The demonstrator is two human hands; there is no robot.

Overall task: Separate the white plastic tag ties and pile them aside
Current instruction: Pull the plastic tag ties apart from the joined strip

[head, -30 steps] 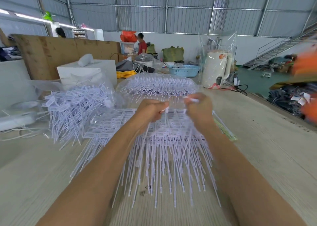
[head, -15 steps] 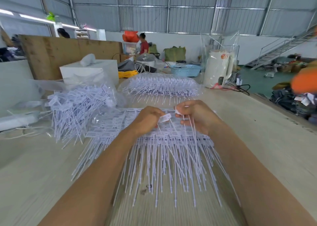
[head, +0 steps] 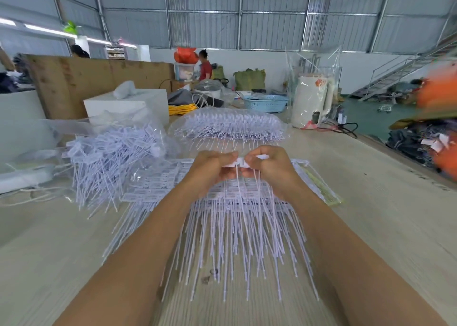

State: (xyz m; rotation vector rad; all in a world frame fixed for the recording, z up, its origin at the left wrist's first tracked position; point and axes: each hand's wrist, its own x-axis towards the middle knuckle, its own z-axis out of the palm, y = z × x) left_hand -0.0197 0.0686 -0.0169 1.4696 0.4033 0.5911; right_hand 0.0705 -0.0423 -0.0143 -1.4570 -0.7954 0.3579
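White plastic dominates the head view, the only view supplied. A joined strip of tag ties [head: 236, 163] is held between the two hands above the wooden table [head: 371, 214]. The left hand [head: 210, 167] pinches the strip's left end; the right hand [head: 270, 166] pinches its right end. Both sets of fingers are curled closed on the tag heads, knuckles nearly meeting, the thumbs pressing the top.

The strip's head row runs left to right, level between the two grips. Its thin tails hang toward the person, crossing the flat stack of unseparated ties [head: 235, 226] lying directly beneath the hands, tails fanned nearward. Judged from this, a separation would have to open along the left-right axis, each hand drawing outward; neither hand is nearer, as both sit on the work.

The loose pile of separated ties [head: 108, 157] lies well to the left, nearer the left hand, and that side looks the likely route for setting a freed tie aside. A bagged batch of ties [head: 230, 125] rests beyond the hands, untouched. Exact fingertip contact is blurred.
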